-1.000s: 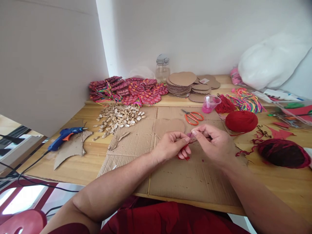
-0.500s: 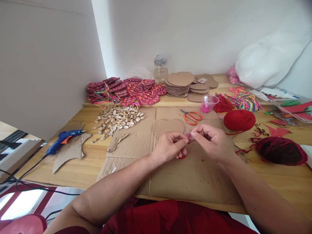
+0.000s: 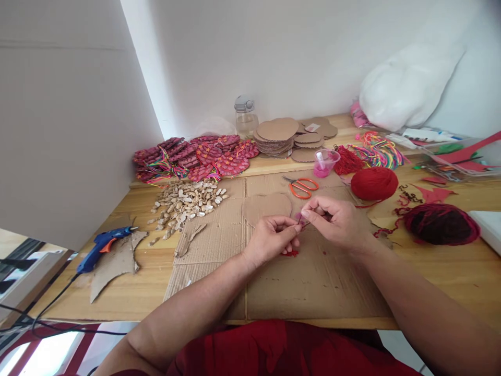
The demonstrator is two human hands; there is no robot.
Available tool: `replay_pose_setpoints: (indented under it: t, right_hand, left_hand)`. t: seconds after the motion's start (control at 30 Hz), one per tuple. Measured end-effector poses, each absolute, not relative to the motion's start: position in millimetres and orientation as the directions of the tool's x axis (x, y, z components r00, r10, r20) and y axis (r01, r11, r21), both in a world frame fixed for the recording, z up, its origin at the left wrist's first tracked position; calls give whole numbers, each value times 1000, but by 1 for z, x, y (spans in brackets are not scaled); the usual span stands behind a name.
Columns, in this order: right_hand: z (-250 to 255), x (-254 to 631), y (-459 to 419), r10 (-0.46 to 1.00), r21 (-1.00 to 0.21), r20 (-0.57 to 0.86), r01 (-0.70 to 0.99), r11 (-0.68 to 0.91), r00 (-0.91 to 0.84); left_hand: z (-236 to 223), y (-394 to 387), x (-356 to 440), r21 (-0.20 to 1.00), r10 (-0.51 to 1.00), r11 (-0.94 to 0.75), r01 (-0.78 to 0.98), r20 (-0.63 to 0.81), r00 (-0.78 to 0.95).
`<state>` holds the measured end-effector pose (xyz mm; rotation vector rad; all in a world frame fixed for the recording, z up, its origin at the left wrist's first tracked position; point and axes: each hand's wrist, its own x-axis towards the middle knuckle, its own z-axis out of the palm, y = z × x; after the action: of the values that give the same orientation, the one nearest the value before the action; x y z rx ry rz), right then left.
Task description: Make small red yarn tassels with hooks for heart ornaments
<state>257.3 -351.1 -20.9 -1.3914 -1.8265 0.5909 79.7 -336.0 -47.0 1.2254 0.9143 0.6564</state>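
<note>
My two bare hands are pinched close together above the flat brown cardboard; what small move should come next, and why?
Probably draw what looks like a thin dark strand gently snug with your right hand, while your left hand holds firm: it seems to run between their pinched fingertips, which sit close together, and a small red yarn-like tuft shows below the left.

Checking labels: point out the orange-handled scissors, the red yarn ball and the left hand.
Orange-handled scissors [image 3: 295,182], head view: where the handles meet.
Red yarn ball [image 3: 374,183], head view: middle of the ball.
Left hand [image 3: 271,238], head view: middle of the back of the hand.
</note>
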Motion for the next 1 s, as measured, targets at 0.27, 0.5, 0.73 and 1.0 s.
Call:
replay_pose_setpoints:
  t: [0.27,0.5,0.73,1.0]
  right_hand:
    - [-23,260,-349,922,-654,375,678,336,-95]
    - [-27,257,-351,900,-600,434,735,315,-31]
    - [-26,260,-350,884,-601,468,732,321,-3]
    - [-45,269,-341,936,-801,352,524,290,21]
  left_hand:
    - [-44,-334,80,966,845,260,15,-235,481]
    - [-47,-337,81,944,821,324,-60,-249,514]
    - [-48,-338,84,937,803,344,-49,-267,532]
    - [-45,-337,82,937,802,349,-31,-281,527]
